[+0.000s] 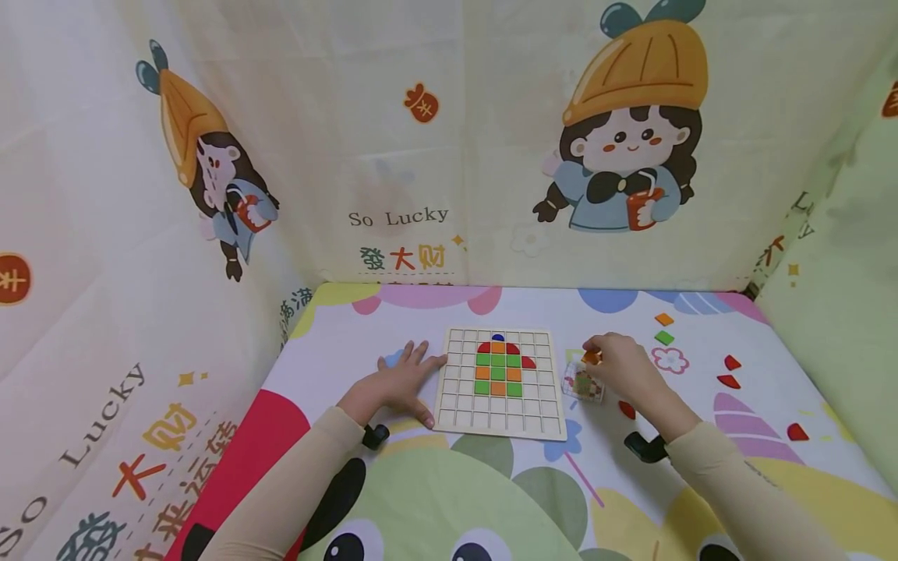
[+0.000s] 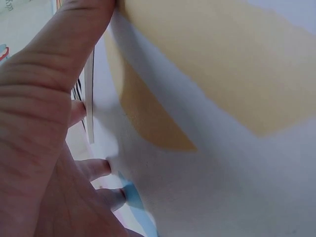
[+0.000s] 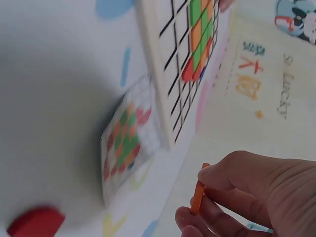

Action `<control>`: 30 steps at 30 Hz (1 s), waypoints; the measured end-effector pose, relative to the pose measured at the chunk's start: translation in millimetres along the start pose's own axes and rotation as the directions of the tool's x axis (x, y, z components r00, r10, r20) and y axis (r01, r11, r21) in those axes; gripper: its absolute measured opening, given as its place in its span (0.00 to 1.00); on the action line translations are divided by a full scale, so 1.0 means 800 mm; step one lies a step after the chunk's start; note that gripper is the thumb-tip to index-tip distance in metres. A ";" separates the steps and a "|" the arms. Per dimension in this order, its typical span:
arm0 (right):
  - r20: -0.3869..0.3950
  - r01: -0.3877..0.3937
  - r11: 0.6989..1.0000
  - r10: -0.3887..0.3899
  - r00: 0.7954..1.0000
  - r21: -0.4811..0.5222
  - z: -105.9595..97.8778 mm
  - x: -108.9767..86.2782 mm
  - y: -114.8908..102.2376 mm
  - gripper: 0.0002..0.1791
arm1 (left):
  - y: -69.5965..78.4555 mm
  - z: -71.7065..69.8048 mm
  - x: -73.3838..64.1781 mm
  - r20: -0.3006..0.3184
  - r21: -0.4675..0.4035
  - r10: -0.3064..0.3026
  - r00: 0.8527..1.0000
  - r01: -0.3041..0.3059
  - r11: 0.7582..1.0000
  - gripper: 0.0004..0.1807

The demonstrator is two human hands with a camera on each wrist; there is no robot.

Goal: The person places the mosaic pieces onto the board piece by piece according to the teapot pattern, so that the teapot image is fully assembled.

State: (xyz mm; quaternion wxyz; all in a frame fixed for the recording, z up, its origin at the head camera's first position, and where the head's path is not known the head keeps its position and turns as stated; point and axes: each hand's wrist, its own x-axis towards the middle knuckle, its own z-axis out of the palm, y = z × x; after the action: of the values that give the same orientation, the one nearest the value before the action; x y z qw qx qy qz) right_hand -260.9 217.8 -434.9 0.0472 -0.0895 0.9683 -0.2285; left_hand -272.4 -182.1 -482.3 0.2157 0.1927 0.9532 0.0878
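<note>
A wooden grid board (image 1: 456,413) lies on the table, with green, orange, red and blue tiles set in its middle squares. My left hand (image 1: 400,383) rests spread beside it, thumb and a fingertip at the board's left edge. In the right wrist view, an orange tile (image 3: 198,195), seen edge-on, is pinched between the thumb and fingers of my right hand (image 3: 247,187). That hand is right of the board, over a small pattern card (image 1: 578,389). The card shows a printed grid with a coloured design.
An orange tile (image 1: 663,319) and a green tile (image 1: 664,337) lie at the back right. Several red rounded tiles, including one (image 1: 797,432) at far right and one (image 1: 627,410) under my right wrist, are scattered there. Printed cloth walls (image 1: 505,257) enclose the table.
</note>
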 end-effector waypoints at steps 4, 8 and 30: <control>0.002 0.027 1.000 -0.027 1.000 0.005 0.018 0.000 -0.019 0.20 | -0.001 0.000 0.000 -0.001 0.004 -0.003 1.000 0.003 1.000 0.70; 0.012 0.040 0.999 -0.040 0.999 0.016 0.038 0.000 -0.035 0.19 | -0.003 -0.001 0.000 -0.002 0.015 -0.012 1.000 0.012 1.000 0.70; 0.038 0.149 0.985 -0.153 0.988 0.092 0.107 -0.016 -0.094 0.09 | -0.003 0.003 0.004 0.006 0.009 -0.014 1.000 0.014 1.000 0.72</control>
State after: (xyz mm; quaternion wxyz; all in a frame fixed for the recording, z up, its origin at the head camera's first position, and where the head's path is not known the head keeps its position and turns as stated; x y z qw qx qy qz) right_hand -225.8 117.1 -476.8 0.0555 -0.1654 0.9463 -0.2720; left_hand -274.5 -183.0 -486.4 0.2185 0.1873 0.9542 0.0815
